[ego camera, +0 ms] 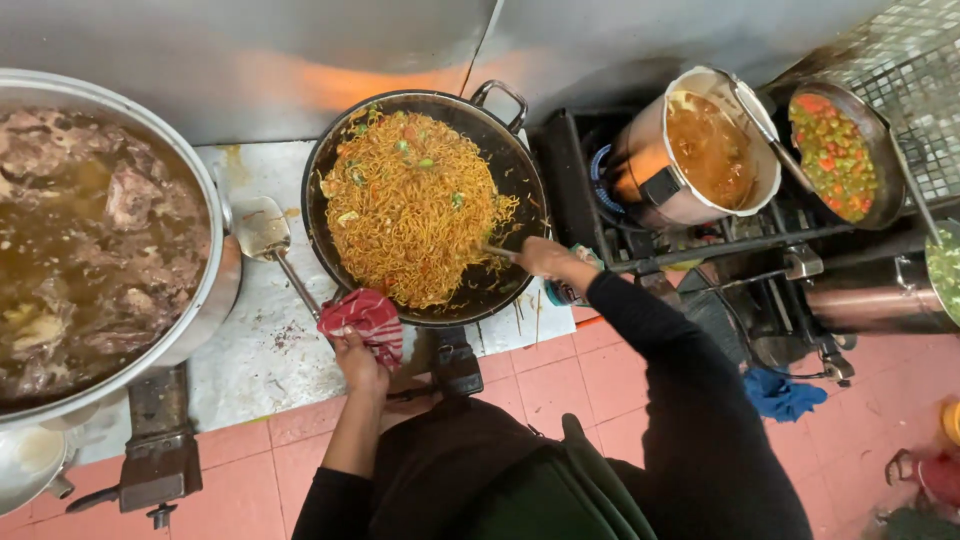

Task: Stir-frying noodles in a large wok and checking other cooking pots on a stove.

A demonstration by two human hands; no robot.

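The left hand (358, 362) is closed around a crumpled red cloth (364, 318) at the near rim of the round black wok (505, 170). The right hand (542, 257) grips a thin metal utensil (500, 252), its tip in the tangled yellow noodles (410, 205).

Wok (500, 160) with noodles (412, 205) sits dead ahead of me. Stockpot (205, 290) to its left, ladle (265, 232) between them. Pot (655, 185) right of wok, pan (885, 170) right of that. My left grip (358, 362) at wok's near rim on a cloth (365, 318), right grip (545, 256) inside its right edge.
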